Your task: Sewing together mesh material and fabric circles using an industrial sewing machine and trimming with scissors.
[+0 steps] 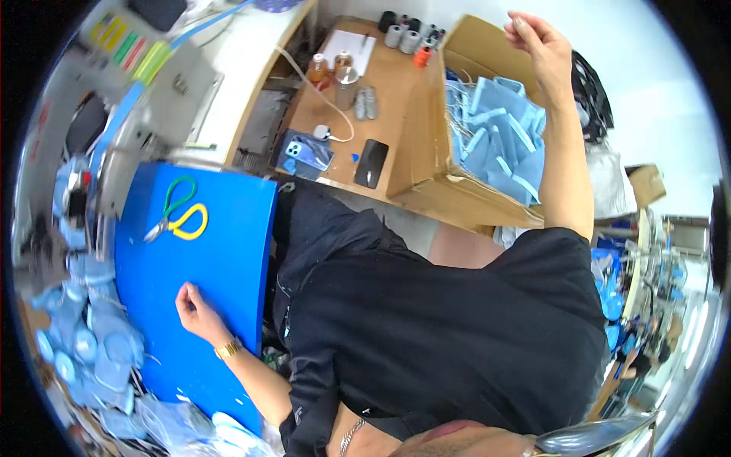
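Note:
My left hand [202,314], with a gold watch [228,349] on its wrist, is over the blue board [221,251]. Its fingers are curled in toward the thumb, and nothing shows in them. Scissors [177,212] with one green and one yellow handle lie on the board, farther off than this hand. My right hand [539,47] is raised at the far right, just beyond a cardboard box [417,164]. Its fingers are loosely bent and apart from the thumb, with nothing visible between them. Light blue fabric pieces [499,141] fill the box beneath my right forearm.
A machine [171,84] with a blue strip stands at the far left. More light blue pieces [95,335] are heaped beside the board. The brown table [320,114] carries a black phone [371,163], a blue phone [310,151], a white charger, bottles and several thread cones [410,39].

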Motion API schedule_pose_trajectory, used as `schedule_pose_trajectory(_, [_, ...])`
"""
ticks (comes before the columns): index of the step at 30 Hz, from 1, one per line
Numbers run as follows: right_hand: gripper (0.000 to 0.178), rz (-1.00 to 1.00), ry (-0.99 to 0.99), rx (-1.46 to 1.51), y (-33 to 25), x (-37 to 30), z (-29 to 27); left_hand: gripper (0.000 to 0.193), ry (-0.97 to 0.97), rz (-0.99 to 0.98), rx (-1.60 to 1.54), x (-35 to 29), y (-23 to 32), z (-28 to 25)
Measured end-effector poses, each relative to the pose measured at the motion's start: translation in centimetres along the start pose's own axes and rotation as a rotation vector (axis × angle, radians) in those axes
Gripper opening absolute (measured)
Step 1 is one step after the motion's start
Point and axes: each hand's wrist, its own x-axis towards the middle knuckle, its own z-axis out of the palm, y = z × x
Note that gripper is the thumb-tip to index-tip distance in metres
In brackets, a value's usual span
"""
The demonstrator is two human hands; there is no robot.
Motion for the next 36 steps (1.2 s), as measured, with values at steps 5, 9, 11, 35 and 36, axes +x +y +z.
schedule_pose_trajectory(5, [0.028,0.451,-0.118,-0.335,10.5,-5.2,-6.7,0.02,-0.066,0.005,0.159,-1.1,1.2,-0.5])
schedule_pose_trajectory(9, [0.027,0.758,-0.408,-0.449,17.6,-9.0,-6.0,0.019,-0.023,0.016,0.198,-1.6,1.1,-0.8])
schedule_pose_trajectory(11, [0.031,0.817,-0.538,-0.479,19.6,-10.3,-4.1,0.019,-0.013,0.018,0.176,-1.5,0.9,-0.9])
schedule_pose_trajectory(35, [0.071,0.959,-0.692,-0.276,24.4,-15.4,3.2,0.021,0.021,0.019,0.095,-1.8,0.6,-0.4])
schedule_pose_trajectory(36, [0.053,0.775,-0.523,-0.603,24.1,-14.6,3.2,0.021,0.017,0.017,0.085,-1.7,0.7,-0.1])
